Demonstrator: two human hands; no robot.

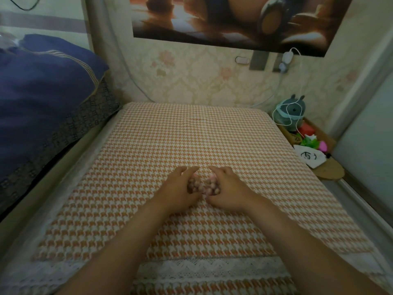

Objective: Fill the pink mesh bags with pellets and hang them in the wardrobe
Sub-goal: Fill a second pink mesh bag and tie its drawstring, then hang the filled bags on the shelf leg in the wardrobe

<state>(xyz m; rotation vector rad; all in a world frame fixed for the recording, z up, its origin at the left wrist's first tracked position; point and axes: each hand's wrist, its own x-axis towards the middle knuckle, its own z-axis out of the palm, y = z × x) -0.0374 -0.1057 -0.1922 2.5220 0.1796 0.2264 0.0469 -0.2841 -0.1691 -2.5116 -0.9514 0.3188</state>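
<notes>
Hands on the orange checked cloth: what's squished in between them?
Between the left hand and the right hand sits pink mesh stuffed with small round brown pellets; both hands grip it. One bag or two, the head view cannot settle.

Both forearms [119, 248] bare to frame edge; left grip [176, 188], right grip [228, 189] bare.

Pink mesh bags [194, 185] half behind fingers [187, 170]

Cover [191, 133]: matt woven cloth, coarse weave, with openwork lace trim [212, 271]. Bags [209, 184]: fine mesh over smooth round pellets [192, 185]. Quilt [42, 86]: smooth cloth. Wallpaper [202, 81]: matt, embossed. Poster [212, 18]: glossy.
</notes>
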